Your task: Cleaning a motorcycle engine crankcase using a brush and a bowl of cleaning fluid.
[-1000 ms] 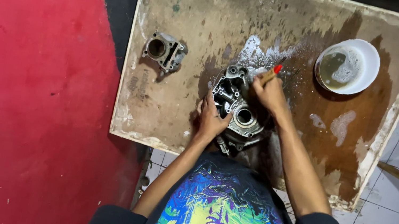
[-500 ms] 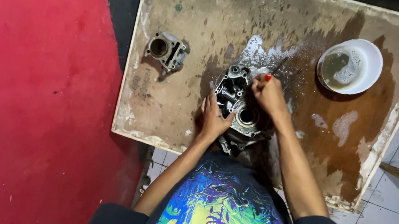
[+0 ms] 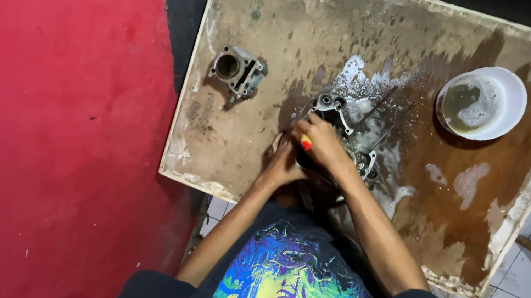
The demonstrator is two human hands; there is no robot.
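Note:
A grey metal engine casing [image 3: 345, 123] lies in soapy foam near the front middle of a stained wooden board [image 3: 288, 16]. My left hand [image 3: 283, 163] grips the casing's near left edge. My right hand [image 3: 324, 144] reaches across the casing's left part, closed around a small brush with a red and yellow handle tip [image 3: 306, 142]. The bristles are hidden under the hand.
A second metal part, a cylinder block [image 3: 238, 71], sits on the board's left side. A white bowl [image 3: 509, 89] of murky soapy liquid stands at the far right. Wet dark patches cover the board's right half. Red flooring lies left, white tiles right.
My right hand has moved with the brush from the casing's far right edge across to its left side, beside my left hand. The left hand has stayed on the casing.

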